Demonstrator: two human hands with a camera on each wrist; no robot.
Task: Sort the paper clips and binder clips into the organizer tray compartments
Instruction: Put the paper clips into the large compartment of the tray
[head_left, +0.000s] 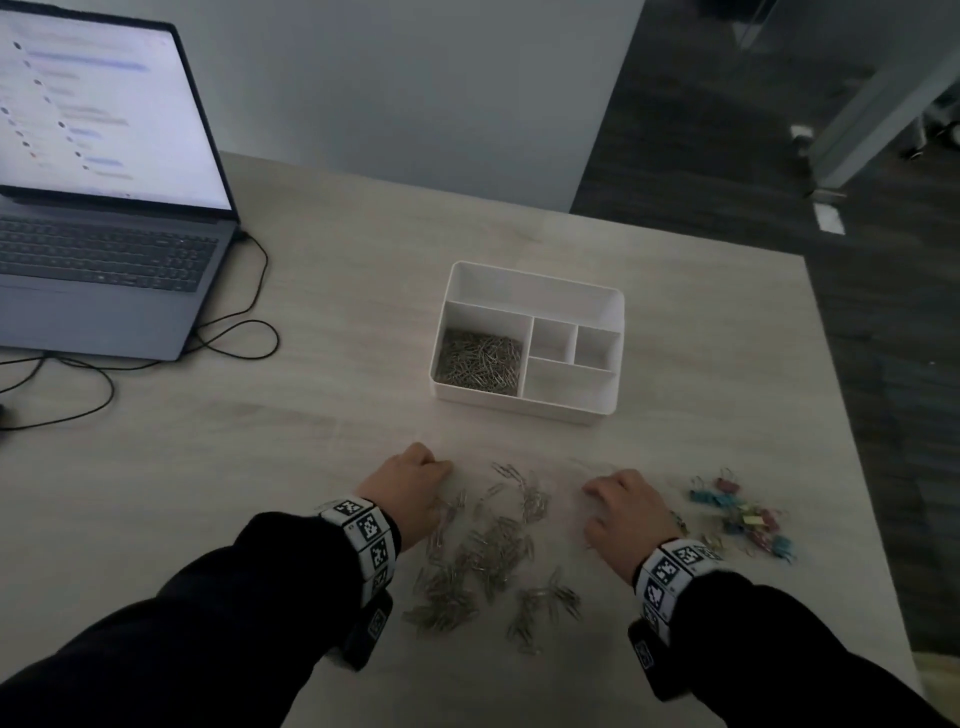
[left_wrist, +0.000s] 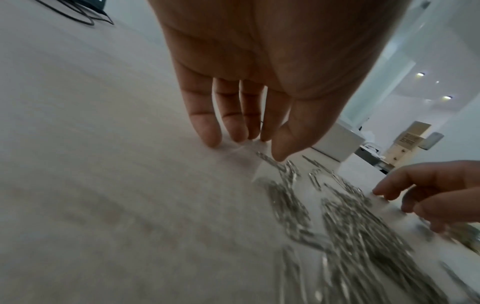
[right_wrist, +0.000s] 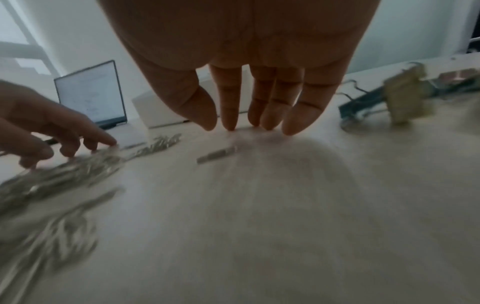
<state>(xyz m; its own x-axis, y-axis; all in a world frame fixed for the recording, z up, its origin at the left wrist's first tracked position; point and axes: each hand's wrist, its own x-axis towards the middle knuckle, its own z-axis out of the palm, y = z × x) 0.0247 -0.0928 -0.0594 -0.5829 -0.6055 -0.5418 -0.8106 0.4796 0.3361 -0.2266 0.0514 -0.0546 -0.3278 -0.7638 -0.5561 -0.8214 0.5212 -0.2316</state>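
A white organizer tray (head_left: 613, 306) stands mid-table, its large left compartment holding a heap of silver paper clips (head_left: 478, 359); the other compartments look bare. Loose paper clips (head_left: 488, 551) lie scattered near the front edge between my hands. My left hand (head_left: 415, 480) is at the pile's left edge, its straight fingers (left_wrist: 205, 127) touching the table and holding nothing. On the pile's right my right hand (head_left: 615, 501) has its fingertips (right_wrist: 230, 121) down on the table, a single clip (right_wrist: 217, 155) just before them. Coloured binder clips (head_left: 743, 514) lie right of that hand.
An open laptop (head_left: 104, 208) sits at the back left, its black cables (head_left: 244, 338) looping over the table. The table's right edge (head_left: 857, 467) runs close behind the binder clips. Dark floor lies beyond it.
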